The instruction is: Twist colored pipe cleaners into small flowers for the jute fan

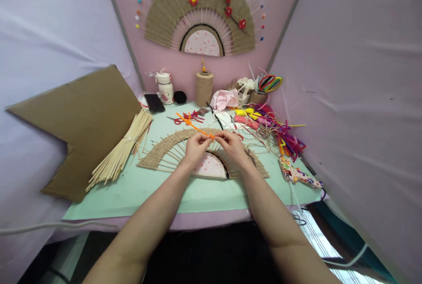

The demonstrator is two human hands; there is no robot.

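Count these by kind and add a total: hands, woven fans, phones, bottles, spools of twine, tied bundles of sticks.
Hands: 2 (left hand and right hand, both pinching the orange strip)
Woven fans: 2 (upper fan, lower fan)
Phone: 1
Bottle: 1
Spool of twine: 1
Tied bundle of sticks: 1
Total: 8

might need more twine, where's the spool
In the head view, the twine spool stands at the back of the green tabletop, near the middle, with a black round object to its left and pink cloth to its right.
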